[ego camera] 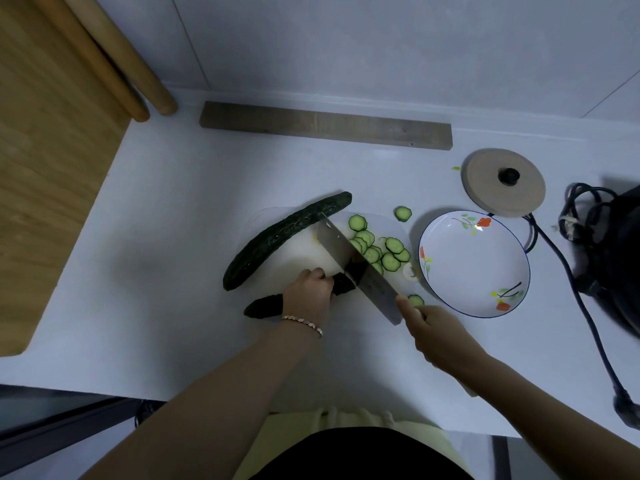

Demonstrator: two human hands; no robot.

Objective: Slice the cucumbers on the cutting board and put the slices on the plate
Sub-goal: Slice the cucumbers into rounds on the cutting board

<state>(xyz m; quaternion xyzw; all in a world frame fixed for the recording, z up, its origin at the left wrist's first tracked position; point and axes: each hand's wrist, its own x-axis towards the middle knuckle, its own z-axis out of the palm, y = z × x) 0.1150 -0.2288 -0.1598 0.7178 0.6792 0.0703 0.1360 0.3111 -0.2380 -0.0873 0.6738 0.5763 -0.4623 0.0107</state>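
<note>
We are curling our left hand (308, 292) around the partly cut cucumber (265, 308), which is lying across the near edge of the white cutting board (301, 258). Its dark uncut end is sticking out to the left of our wrist, and its cut end is meeting the blade on the right. A beaded bracelet (302, 323) is sitting on that wrist.

We are gripping the cleaver (356, 268) in our right hand (436, 334). The fingers are wrapping its handle, which is hidden inside the hand, and one finger is reaching up along the back of the blade. The wide blade is standing on edge across the board, pressing against the cucumber's cut end.

A whole cucumber (284, 237) is resting diagonally along the far left side of the board, its far tip touching the top of the blade. The cucumber slices (377, 251) are piling up just right of the blade, on the board. One stray slice (402, 213) is lying on the white counter (173, 220) beyond the board, and another slice (415, 300) is sitting just beside our right hand.

The flowered plate (474, 263) is waiting on the counter just right of the board. Behind it are lying a round wooden lid (504, 181) with a black knob and a grey wooden strip (325, 124) along the wall. A black power cord (554, 244) is trailing past the plate.
</note>
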